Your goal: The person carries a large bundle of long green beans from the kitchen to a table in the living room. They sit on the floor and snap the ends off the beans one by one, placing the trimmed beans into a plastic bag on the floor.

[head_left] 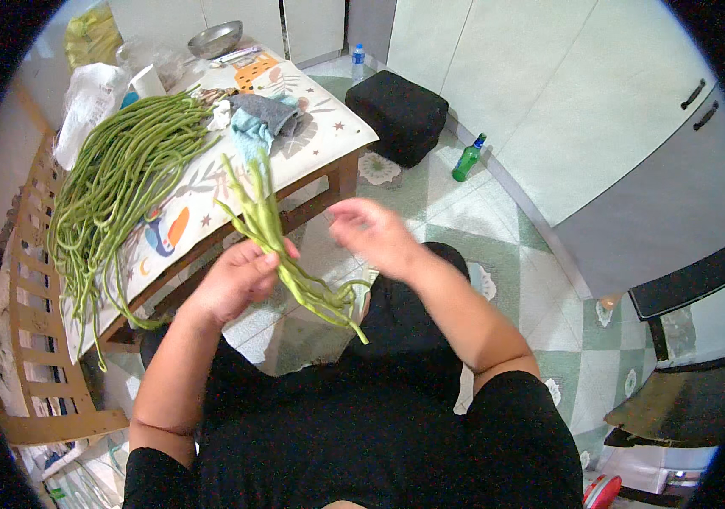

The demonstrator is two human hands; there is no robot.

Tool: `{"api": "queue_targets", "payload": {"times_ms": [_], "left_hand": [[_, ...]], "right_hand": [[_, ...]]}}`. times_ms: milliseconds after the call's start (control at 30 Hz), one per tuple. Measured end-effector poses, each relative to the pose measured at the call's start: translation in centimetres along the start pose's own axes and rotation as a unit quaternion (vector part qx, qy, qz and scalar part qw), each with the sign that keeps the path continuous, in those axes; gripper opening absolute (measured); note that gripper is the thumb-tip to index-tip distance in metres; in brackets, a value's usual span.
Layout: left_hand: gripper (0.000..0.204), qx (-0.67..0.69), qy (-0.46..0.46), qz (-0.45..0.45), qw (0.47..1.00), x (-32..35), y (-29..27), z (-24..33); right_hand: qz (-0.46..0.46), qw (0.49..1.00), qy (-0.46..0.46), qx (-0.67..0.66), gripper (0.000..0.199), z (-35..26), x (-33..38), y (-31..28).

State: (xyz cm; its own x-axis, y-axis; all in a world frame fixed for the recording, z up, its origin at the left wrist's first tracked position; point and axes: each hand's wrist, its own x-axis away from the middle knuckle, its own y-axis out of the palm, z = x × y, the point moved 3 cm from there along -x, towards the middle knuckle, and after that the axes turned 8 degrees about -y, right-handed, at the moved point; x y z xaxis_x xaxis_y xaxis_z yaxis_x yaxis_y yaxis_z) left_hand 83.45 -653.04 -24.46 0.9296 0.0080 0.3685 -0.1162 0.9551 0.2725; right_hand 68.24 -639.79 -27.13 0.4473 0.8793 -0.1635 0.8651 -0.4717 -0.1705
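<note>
- Long green beans (121,182) lie heaped along the left of the bench (329,127), ends trailing over its near edge; grey and blue cloths (265,119) sit beyond them.
- Left hand (235,284) closed around a small bundle of beans (282,246), held above the lap, tips up, tails drooping right.
- Judgement: keep that grip firm near mid-length so the ends stay level.
- Right hand (375,233) holds nothing, fingers loosely spread, just right of the bundle and clear of it.
- Judgement: bring it to one strand only, pinching near the tip, to avoid dragging neighbours loose.
</note>
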Motion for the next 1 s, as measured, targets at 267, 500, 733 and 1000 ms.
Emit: {"api": "queue_targets", "payload": {"times_ms": [267, 500, 733, 1000], "left_hand": [[0.037, -0.022, 0.016, 0.032, 0.999, -8.4, -4.9, 5.3], [0.040, -0.064, -0.016, 0.127, 0.990, -11.4, -8.4, 4.7], [0.038, -0.213, -0.008, 0.129, 0.968, -11.2, -8.2, 5.4], [0.032, -0.315, -0.016, 0.121, 0.941, -12.0, -9.1, 5.2]], "right_hand": [[0.349, 0.914, 0.189, -0.089, 0.026, 19.0, -2.8, -17.9], [0.388, 0.872, 0.274, -0.121, 0.021, 33.2, -9.5, -24.4], [0.441, 0.843, 0.281, -0.128, 0.029, 41.3, -20.4, -30.8], [0.435, 0.817, 0.346, -0.156, 0.070, 47.7, -26.1, -36.5]]}}
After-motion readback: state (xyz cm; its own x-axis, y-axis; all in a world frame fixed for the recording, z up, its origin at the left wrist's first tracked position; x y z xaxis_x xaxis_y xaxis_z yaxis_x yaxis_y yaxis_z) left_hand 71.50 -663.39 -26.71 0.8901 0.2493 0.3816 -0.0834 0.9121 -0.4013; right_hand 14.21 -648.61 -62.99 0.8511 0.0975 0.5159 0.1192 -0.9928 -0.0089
